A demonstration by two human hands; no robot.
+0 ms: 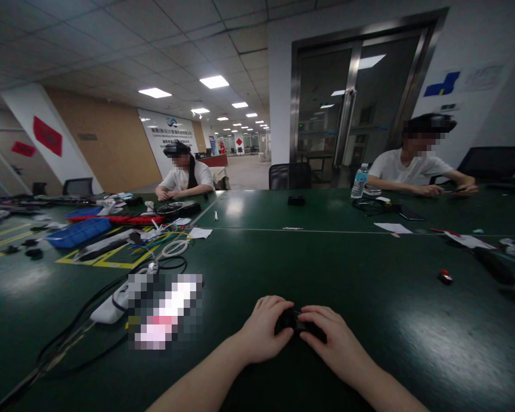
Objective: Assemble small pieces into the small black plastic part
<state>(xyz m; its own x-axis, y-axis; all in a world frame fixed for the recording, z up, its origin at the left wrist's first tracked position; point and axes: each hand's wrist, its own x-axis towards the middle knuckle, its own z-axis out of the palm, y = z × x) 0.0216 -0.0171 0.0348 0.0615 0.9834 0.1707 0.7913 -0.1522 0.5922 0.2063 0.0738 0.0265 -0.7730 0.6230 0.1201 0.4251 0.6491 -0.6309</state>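
Note:
On the green table in front of me, both my hands close around a small black object (pixel 299 324). Its kind I cannot make out, since the fingers cover most of it. My left hand (pixel 266 326) grips its left end, thumb in front and fingers curled over the back. The right end sits between the thumb and fingers of my right hand (pixel 332 337). A narrow gap between the hands shows the object's dark middle.
Left of my hands lie a blurred-out bright-screened device (pixel 167 312), a white power strip (pixel 111 303) with cables, and a blue tray (pixel 79 232). A red item (pixel 445 277) lies right. Farther off are another black object (pixel 296 200), a water bottle (pixel 359 181) and two seated people.

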